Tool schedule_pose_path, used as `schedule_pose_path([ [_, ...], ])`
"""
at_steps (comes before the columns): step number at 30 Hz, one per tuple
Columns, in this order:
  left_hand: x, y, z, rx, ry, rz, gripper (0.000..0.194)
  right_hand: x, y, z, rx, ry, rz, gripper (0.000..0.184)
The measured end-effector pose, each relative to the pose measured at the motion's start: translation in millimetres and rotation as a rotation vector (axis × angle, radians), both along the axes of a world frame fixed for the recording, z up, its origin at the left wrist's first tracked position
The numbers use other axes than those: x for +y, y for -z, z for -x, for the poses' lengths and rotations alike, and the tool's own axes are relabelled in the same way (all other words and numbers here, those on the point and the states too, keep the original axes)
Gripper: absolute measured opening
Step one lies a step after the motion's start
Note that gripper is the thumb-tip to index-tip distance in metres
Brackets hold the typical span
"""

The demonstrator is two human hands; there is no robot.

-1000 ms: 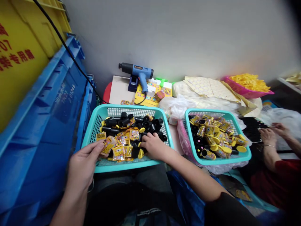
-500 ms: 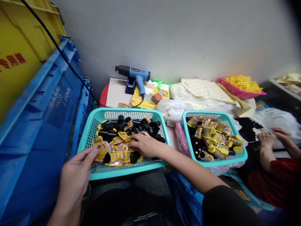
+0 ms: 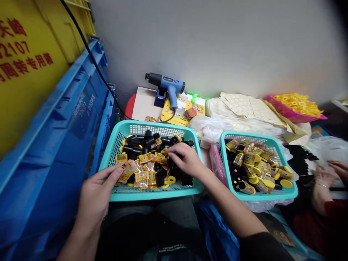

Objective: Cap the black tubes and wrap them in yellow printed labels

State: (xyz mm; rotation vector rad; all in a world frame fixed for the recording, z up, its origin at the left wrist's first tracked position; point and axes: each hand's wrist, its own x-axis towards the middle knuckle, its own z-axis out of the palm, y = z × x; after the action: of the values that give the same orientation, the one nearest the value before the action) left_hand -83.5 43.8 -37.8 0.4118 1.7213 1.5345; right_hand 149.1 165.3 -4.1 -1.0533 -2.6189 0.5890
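My left hand (image 3: 102, 185) pinches a yellow printed plastic sleeve (image 3: 127, 171) over the left side of a turquoise mesh basket (image 3: 154, 195). In the basket's right half, my right hand (image 3: 186, 159) has its fingers curled among the contents; a small yellow piece shows by its fingertips, but what they grip is unclear. Beneath and between both hands lies a heap of flat yellow printed sleeves (image 3: 145, 170). Several black cylinders (image 3: 132, 150) fill the far part of the basket. Near its front rim there is a yellow ring-shaped piece (image 3: 170, 180).
A second turquoise basket (image 3: 263, 197) to the right holds wrapped cylinders with yellow caps. Behind stand a blue heat gun (image 3: 172, 87) and a pink basket (image 3: 301, 116) of yellow parts. Blue crates (image 3: 62, 145) wall the left. A co-worker's hands (image 3: 326, 175) are at far right.
My right hand has lifted off the sleeve heap and shifted right toward the black cylinders, uncovering the yellow ring. My left hand keeps its sleeve. The camera view has swung slightly left.
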Motion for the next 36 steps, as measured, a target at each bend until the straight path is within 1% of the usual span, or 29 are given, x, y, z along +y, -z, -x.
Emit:
schedule_pose_path([
  [1, -1.3, -0.5, 1.5, 0.009, -0.003, -0.006, 0.030, 1.2, -1.4, 8.8, -0.036, 0.031, -0.027, 0.027],
  [2, -2.5, -1.8, 3.2, 0.018, -0.014, -0.019, 0.029, 0.2, -1.8, 18.6, -0.090, 0.032, -0.055, 0.027],
  [3, -3.4, -4.1, 4.9, 0.020, -0.035, -0.038, 0.028, -3.3, -1.2, 29.2, -0.145, 0.000, -0.081, 0.029],
  [4, -3.9, -7.1, 6.5, 0.012, -0.064, -0.062, 0.026, -8.9, 0.5, 40.1, -0.187, -0.060, -0.100, 0.033],
  [7, -4.1, -18.7, 10.1, -0.043, -0.166, -0.135, 0.021, -29.9, 11.0, 69.6, -0.226, -0.256, -0.100, 0.054],
  [9, -4.0, -24.5, 11.5, -0.074, -0.205, -0.159, 0.021, -37.0, 19.2, 80.5, -0.284, -0.318, -0.071, 0.066],
  [10, -4.4, -26.0, 12.1, -0.081, -0.217, -0.166, 0.021, -36.5, 22.5, 82.0, -0.327, -0.325, -0.063, 0.068],
  [11, -5.2, -26.7, 12.8, -0.090, -0.221, -0.172, 0.022, -33.1, 25.0, 80.9, -0.366, -0.328, -0.061, 0.064],
  [14, -9.1, -25.2, 15.0, -0.119, -0.207, -0.181, 0.023, -12.0, 27.3, 65.9, -0.396, -0.335, -0.072, 0.033],
  [15, -10.5, -24.4, 15.8, -0.129, -0.195, -0.174, 0.023, -3.6, 27.1, 59.1, -0.376, -0.321, -0.074, 0.027],
  [18, -13.3, -23.0, 18.3, -0.135, -0.180, -0.153, 0.019, 17.0, 26.3, 40.0, -0.262, -0.191, -0.067, 0.031],
  [20, -14.0, -22.8, 20.2, -0.124, -0.174, -0.151, 0.018, 23.6, 25.4, 31.2, -0.171, -0.093, -0.077, 0.035],
  [22, -14.0, -22.5, 22.2, -0.117, -0.168, -0.157, 0.019, 23.4, 22.8, 26.4, -0.119, -0.044, -0.096, 0.039],
  [23, -14.0, -22.2, 23.0, -0.114, -0.171, -0.161, 0.019, 20.9, 20.6, 25.8, -0.128, -0.053, -0.099, 0.040],
  [27, -12.8, -19.4, 24.0, -0.084, -0.219, -0.201, 0.022, -1.0, 9.2, 36.2, -0.304, -0.188, -0.048, 0.043],
  [29, -11.4, -18.0, 22.5, -0.079, -0.221, -0.213, 0.025, -13.7, 6.4, 48.7, -0.313, -0.213, -0.065, 0.044],
  [31, -10.0, -17.6, 20.6, -0.084, -0.215, -0.202, 0.027, -21.8, 9.1, 61.7, -0.285, -0.230, -0.105, 0.047],
  [33, -9.3, -18.5, 19.6, -0.078, -0.213, -0.183, 0.027, -22.8, 16.5, 69.3, -0.296, -0.278, -0.102, 0.052],
  [34, -9.4, -19.2, 19.7, -0.066, -0.210, -0.180, 0.027, -20.6, 20.8, 69.6, -0.303, -0.295, -0.076, 0.051],
  [36, -10.3, -20.1, 21.0, -0.037, -0.202, -0.192, 0.026, -11.7, 27.8, 63.0, -0.300, -0.283, -0.019, 0.036],
])
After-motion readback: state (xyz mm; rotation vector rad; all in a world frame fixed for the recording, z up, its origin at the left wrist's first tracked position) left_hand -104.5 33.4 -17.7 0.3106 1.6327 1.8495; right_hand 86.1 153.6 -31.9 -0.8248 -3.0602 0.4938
